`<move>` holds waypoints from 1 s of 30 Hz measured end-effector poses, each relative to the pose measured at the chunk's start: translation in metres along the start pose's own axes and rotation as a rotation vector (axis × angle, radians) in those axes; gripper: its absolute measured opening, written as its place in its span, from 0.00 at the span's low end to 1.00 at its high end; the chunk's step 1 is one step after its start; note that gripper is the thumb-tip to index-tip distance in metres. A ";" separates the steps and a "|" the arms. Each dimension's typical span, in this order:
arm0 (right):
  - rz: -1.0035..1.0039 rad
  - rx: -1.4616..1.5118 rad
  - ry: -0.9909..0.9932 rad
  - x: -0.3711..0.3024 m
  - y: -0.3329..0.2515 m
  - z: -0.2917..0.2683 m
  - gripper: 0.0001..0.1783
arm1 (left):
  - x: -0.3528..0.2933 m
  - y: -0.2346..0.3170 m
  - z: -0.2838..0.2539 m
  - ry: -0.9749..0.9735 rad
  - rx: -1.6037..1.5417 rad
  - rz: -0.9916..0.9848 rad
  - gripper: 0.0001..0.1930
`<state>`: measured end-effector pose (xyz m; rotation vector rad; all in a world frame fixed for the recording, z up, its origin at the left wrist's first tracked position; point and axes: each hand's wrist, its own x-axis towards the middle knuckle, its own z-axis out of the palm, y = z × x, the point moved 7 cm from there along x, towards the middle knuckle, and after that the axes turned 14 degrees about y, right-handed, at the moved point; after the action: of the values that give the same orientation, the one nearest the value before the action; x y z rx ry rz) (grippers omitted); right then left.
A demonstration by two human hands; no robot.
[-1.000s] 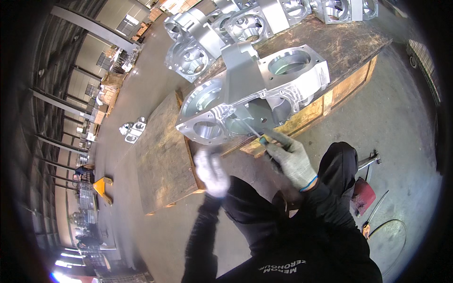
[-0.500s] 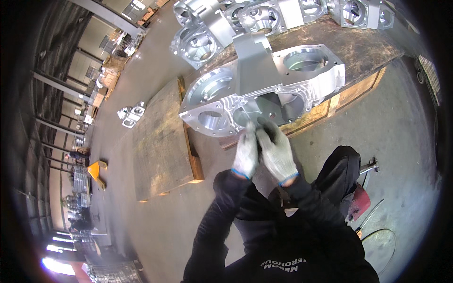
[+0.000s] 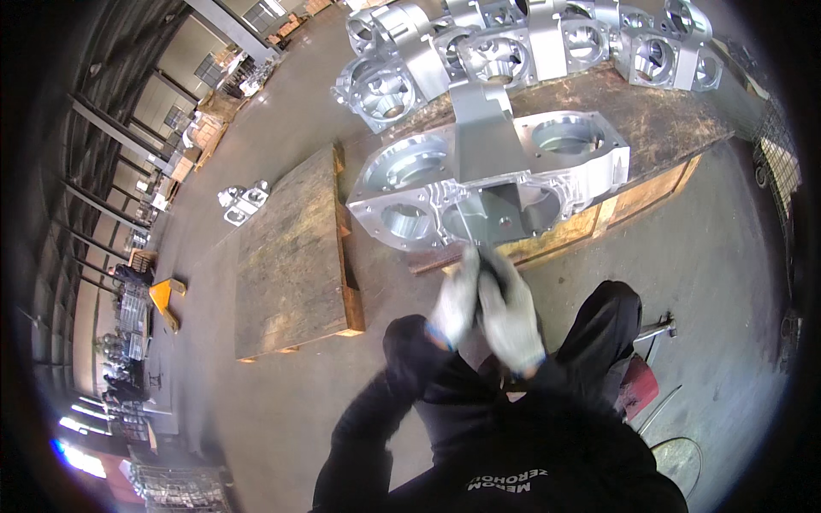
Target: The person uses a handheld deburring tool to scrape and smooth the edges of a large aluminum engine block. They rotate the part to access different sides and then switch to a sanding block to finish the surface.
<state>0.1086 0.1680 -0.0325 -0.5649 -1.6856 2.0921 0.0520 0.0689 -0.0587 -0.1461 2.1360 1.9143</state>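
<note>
A large silver machined metal housing (image 3: 492, 145), with round bores and an open recess, rests at the near edge of a wooden pallet (image 3: 658, 115). Just off its near edge, my left hand (image 3: 456, 301) and my right hand (image 3: 513, 321) are pressed together, both in white knit gloves. Their fingers are closed around something dark and slim. A thin pale line runs from the fingertips toward the recess; motion blur and the gloves hide what it is.
More silver housings (image 3: 496, 58) stand behind on the pallet. Left of it lies a bare wooden platform (image 3: 295, 256), with a small casting (image 3: 244, 203) beyond. A hammer-like tool (image 3: 658, 328), a red object (image 3: 637, 386) and a thin hose (image 3: 694, 445) are by my right leg.
My view has shifted, so the housing appears lower and farther right. Both hands have drawn slightly back from its near edge toward my body, still together.
</note>
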 end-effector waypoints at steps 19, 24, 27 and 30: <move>-0.082 0.117 0.246 -0.018 0.010 -0.112 0.17 | -0.004 -0.099 0.120 -0.278 -0.527 -0.063 0.17; 0.020 -0.024 0.082 -0.046 0.019 -0.113 0.17 | -0.057 -0.122 0.106 -0.204 -0.903 -0.547 0.23; -0.065 -0.033 -0.091 -0.058 0.028 -0.086 0.21 | -0.069 -0.085 0.073 -0.363 -0.814 -0.277 0.31; -0.232 -0.126 -0.125 -0.051 0.025 -0.068 0.26 | -0.071 -0.063 0.044 -0.260 -0.734 -0.258 0.30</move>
<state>0.1870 0.1917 -0.0666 -0.2628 -1.8642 1.9009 0.1417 0.0974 -0.1045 -0.2765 1.1171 2.3003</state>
